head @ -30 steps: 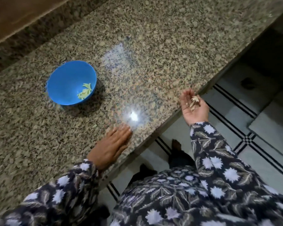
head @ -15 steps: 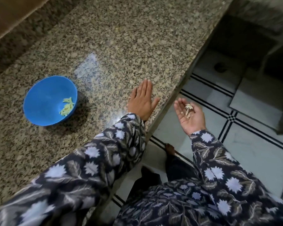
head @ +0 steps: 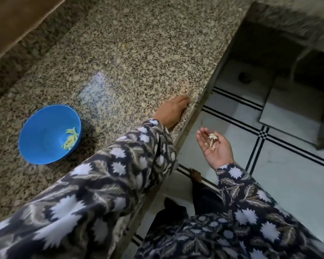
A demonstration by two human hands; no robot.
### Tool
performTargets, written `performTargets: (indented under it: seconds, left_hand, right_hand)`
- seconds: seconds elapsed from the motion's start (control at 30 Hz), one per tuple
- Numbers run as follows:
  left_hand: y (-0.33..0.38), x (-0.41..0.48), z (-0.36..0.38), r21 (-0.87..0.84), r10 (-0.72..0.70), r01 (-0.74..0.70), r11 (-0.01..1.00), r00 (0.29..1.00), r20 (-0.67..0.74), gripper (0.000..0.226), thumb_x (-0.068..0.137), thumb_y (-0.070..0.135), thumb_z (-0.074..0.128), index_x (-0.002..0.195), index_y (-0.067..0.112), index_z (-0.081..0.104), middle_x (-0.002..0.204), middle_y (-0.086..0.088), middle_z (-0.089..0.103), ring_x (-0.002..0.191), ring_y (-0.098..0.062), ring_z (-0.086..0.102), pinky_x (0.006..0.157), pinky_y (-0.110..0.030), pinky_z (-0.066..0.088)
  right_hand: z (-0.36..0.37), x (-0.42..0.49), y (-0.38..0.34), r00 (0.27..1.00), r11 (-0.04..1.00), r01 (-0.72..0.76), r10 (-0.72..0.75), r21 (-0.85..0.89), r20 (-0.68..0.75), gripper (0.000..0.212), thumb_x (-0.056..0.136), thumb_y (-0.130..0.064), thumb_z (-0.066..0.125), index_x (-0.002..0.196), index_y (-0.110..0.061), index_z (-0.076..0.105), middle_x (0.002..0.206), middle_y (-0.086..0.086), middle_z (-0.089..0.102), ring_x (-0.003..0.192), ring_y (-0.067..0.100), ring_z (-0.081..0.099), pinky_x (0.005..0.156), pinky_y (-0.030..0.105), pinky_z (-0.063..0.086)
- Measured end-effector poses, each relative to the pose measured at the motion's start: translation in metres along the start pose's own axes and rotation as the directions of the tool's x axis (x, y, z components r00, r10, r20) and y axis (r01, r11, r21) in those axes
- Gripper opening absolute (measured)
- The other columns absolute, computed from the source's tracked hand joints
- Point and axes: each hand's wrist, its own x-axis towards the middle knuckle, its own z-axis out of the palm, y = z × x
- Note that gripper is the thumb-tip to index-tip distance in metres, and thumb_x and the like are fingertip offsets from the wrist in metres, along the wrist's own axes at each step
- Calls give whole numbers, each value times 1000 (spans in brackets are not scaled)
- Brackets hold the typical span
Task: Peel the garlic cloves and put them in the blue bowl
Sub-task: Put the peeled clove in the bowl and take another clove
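Nearest: two sleeves, dark fabric with pale flower and leaf print. The left sleeve (head: 101,184) lies across the counter; the right sleeve (head: 251,212) hangs off it, over the floor. A bare foot (head: 195,175) shows on the tiles below.

Right hand (head: 215,146): palm up, just off the counter edge and lower than it. Fingers loosely cupped, not closed. It carries a small heap of skin scraps (head: 212,139): thin, pale, papery flakes, loose in the palm.

Left hand (head: 173,111): flat on the stone right at the counter edge, fingers straight and together, gripping nothing. Slightly blurred.

Blue bowl (head: 45,135): smooth round plastic, plain blue, tilted toward the camera. It sits on the counter left of the left sleeve, well apart from both hands. Peeled cloves (head: 70,138) are inside, against the right-hand wall: pale yellow, slender, curved, a small cluster. Count unclear.

Counter (head: 129,62): polished speckled granite in grey, beige and black, with a glossy reflection patch mid-surface. Straight front edge running diagonally.

Floor (head: 288,184): glossy white tiles with black double-line borders. Further out, a round drain (head: 244,77) in a dim recess.

Far left: matching granite upstand (head: 26,53), plain brown surface (head: 17,15) above it.
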Motion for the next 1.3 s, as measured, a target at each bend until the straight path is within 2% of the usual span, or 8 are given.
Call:
performTargets:
  seconds: [0.37, 0.7, 0.77, 0.83, 0.87, 0.93, 1.13, 1.3]
  left_hand:
    - [24, -128, -14, 90, -8, 15, 996, 997, -83, 33, 85, 1, 61, 118, -1, 61, 117, -17, 63, 107, -29, 60, 97, -36, 48]
    - [46, -150, -23, 21, -429, 430, 903, 903, -40, 20, 95, 16, 50, 108, 8, 62, 103, -6, 64, 88, -17, 58, 85, -26, 51]
    - [47, -146, -29, -264, -727, 700, 663, 687, -3, 12, 90, 11, 57, 95, 10, 68, 89, -1, 66, 75, -13, 58, 69, -19, 50]
    - [38, -146, -44, -753, -807, 654, 75, 483, 339, 6, 85, 4, 62, 86, 4, 67, 82, -4, 65, 75, -17, 61, 66, -21, 51]
    - [35, -148, -55, -838, -702, 486, -247, 507, 500, 6, 85, 1, 61, 89, 0, 65, 84, -8, 66, 76, -19, 62, 68, -23, 53]
    - [32, -150, -71, -842, -613, 265, -469, 590, 526, 19, 84, -3, 59, 102, -7, 62, 92, -14, 68, 78, -19, 67, 67, -24, 57]
    - [62, -123, -91, -854, -667, 497, 152, 689, 282, 33, 81, -16, 54, 96, 8, 70, 99, -9, 70, 96, -26, 66, 86, -38, 55]
    - [55, -148, -62, -643, -767, 518, 564, 617, -175, 28, 93, 16, 55, 120, 13, 61, 121, -7, 63, 107, -12, 59, 91, -25, 48]
  right_hand:
    - [27, -20, 42, 994, 995, -91, 94, -50, 53, 36, 98, -18, 35, 81, 4, 59, 69, 16, 69, 65, 23, 70, 66, 32, 57]
    - [59, -25, 50, 991, 981, -110, 121, -162, 64, 34, 98, -14, 34, 80, 3, 57, 63, 13, 66, 68, 22, 65, 68, 31, 56]
    - [64, -25, 51, 989, 977, -121, 133, -178, 60, 30, 96, -11, 36, 80, 3, 57, 62, 13, 66, 66, 22, 65, 68, 31, 56]
    - [69, -23, 54, 988, 969, -125, 141, -211, 67, 27, 95, -6, 38, 79, 4, 58, 63, 14, 66, 62, 21, 66, 68, 32, 56]
    - [71, -22, 56, 986, 963, -133, 153, -235, 72, 26, 95, -5, 39, 80, 4, 58, 64, 14, 67, 62, 21, 67, 68, 32, 57]
    - [78, -19, 61, 976, 947, -180, 205, -266, 70, 25, 95, -5, 40, 80, 2, 59, 69, 14, 67, 63, 21, 67, 63, 29, 57]
    - [91, -12, 74, 951, 856, -272, 310, -440, 15, 31, 99, -10, 30, 116, -7, 56, 95, 13, 57, 82, 14, 57, 66, 18, 52]
    - [81, -11, 61, 928, 915, -324, 357, -242, 108, 27, 96, -11, 40, 85, 4, 58, 73, 17, 67, 66, 24, 68, 74, 35, 55]
